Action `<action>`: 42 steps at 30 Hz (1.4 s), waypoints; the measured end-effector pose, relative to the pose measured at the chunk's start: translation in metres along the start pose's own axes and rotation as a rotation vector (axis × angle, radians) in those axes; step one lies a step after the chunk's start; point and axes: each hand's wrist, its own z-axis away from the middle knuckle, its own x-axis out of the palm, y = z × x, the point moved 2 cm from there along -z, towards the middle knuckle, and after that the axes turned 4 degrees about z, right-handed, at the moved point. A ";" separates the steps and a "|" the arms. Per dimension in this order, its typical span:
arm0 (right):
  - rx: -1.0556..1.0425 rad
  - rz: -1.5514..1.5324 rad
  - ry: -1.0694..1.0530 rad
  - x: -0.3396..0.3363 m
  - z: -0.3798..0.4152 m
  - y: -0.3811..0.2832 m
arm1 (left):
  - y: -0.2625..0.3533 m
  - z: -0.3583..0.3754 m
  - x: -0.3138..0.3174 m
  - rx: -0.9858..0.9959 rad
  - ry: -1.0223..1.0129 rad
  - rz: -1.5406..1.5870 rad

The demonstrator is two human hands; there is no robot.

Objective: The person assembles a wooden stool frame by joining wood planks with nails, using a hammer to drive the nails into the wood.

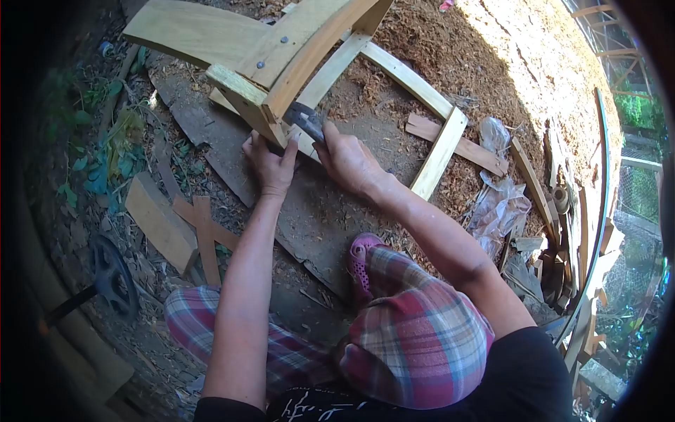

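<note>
Reader: How many hands are there, and where?

Describer: Two bare hands, both at one wooden frame (309,60) on the ground before a crouching person. The left hand (273,171) has its thumb and fingers clamped around the near end of the frame's short post (245,104). The right hand (349,160) has its fingers wrapped around one dark tool, apparently a hammer (306,118), its head just beside that post; I cannot tell whether they touch.

Reader: Any fasteners?

Describer: Two round, dark fastener heads (285,40) show on one broad board.

Reader: And what lies around?

Describer: To the left, one thick wood block (158,221), two crossed slats (204,239) and one black handwheel (116,278). To the right, one loose slat (484,156) passes under the frame's end rail (439,155), near two crumpled pieces of clear plastic (499,211). Sawdust (464,63) spreads beyond. One pink, perforated clog (361,261) shows below the hands.
</note>
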 end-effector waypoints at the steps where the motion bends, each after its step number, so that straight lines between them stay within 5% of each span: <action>1: -0.042 0.018 -0.022 -0.004 -0.007 -0.003 | 0.004 -0.010 -0.001 0.020 0.018 0.001; 7: -0.028 -0.185 0.215 -0.025 0.012 -0.033 | 0.010 -0.001 -0.002 -0.022 0.032 0.048; 8: 0.070 -0.038 0.035 -0.008 0.005 -0.018 | 0.004 0.001 -0.001 -0.019 0.018 -0.036; 11: 0.042 0.007 0.018 -0.016 -0.005 -0.013 | 0.010 -0.002 -0.004 0.009 0.043 -0.067; 16: -0.044 -0.240 0.287 -0.041 0.014 -0.042 | 0.001 0.001 0.000 0.005 0.041 0.025; 19: 0.034 -0.003 0.016 -0.007 0.004 -0.013 | 0.007 -0.003 -0.002 0.013 0.008 0.034; 24: -0.039 -0.149 0.196 -0.029 0.013 -0.026 | 0.004 -0.004 0.000 0.051 0.030 0.051; 28: 0.058 -0.007 0.029 -0.001 0.006 -0.007 | 0.005 -0.004 -0.003 -0.035 -0.013 0.056; 33: 0.012 -0.102 0.075 -0.025 0.011 -0.024 | 0.010 -0.003 -0.003 0.031 -0.005 -0.002; 35: -0.006 -0.228 0.246 -0.023 0.015 -0.029 | 0.005 -0.002 -0.001 0.006 0.031 0.040; 36: 0.053 -0.163 0.124 -0.007 0.013 -0.017 | 0.006 -0.001 -0.002 -0.081 -0.019 0.091; 40: -0.019 0.008 -0.009 -0.007 0.001 -0.015 | 0.004 -0.006 -0.003 0.093 0.020 0.006; 42: -0.005 -0.149 0.141 -0.024 0.009 -0.030 | 0.014 -0.006 -0.006 0.093 0.044 -0.042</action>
